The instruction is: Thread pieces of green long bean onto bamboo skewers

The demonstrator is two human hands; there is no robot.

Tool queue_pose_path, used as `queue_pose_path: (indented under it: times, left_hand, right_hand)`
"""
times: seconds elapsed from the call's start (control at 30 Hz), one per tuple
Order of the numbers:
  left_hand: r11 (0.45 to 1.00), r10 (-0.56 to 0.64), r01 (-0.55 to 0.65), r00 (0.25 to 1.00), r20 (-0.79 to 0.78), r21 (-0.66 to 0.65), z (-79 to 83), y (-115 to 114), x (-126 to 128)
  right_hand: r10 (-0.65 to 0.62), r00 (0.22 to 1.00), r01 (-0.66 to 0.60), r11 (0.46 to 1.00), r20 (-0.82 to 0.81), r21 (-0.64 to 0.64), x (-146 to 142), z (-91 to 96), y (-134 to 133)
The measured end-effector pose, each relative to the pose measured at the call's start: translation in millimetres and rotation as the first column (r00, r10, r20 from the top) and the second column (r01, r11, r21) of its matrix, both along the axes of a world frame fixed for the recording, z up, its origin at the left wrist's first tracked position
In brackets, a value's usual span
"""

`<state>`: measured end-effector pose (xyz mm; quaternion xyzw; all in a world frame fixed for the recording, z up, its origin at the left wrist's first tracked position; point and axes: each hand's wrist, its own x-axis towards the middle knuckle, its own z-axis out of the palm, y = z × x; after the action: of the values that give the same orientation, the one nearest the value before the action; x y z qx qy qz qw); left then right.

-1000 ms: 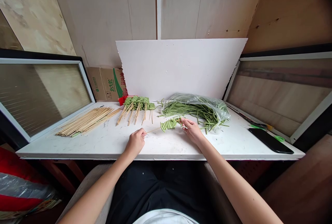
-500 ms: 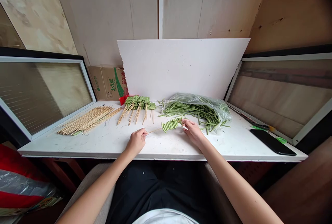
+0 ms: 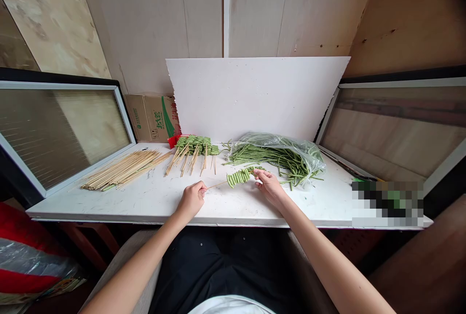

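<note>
My left hand (image 3: pixel 192 199) is closed around the lower end of a thin wooden skewer (image 3: pixel 216 186), which points up and to the right over the table. Green beans (image 3: pixel 238 177), folded back and forth, are threaded along its far part. The fingers of my right hand (image 3: pixel 268 184) pinch the bean at the skewer's far end; the tip itself is hidden. Behind my right hand lies a clear plastic bag (image 3: pixel 291 141) with loose long green beans (image 3: pixel 262 153) spilling from its open side.
Finished bean skewers (image 3: pixel 194 145) are stacked at the back, left of centre. A heap of bare skewers (image 3: pixel 124 169) covers the table's left part. Behind stand a cardboard box (image 3: pixel 147 117) and a white board (image 3: pixel 258 98). Framed panels (image 3: pixel 65 132) flank both sides. A blurred patch covers the right corner.
Both hands stay almost where they were, still holding the skewer. The view has shifted very slightly, and the right corner with the phone is now pixelated.
</note>
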<state>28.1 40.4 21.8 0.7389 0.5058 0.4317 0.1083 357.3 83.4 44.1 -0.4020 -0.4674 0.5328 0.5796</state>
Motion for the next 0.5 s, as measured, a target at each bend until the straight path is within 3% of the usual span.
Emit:
queue_pose_path:
  times: [0.5]
  left_hand:
    - [0.999,0.008,-0.008,1.0,-0.019,-0.04,-1.9,2.3,-3.2]
  right_hand:
    - [-0.018,0.998,0.016,0.999,0.062,0.034,1.1,0.0,-2.1]
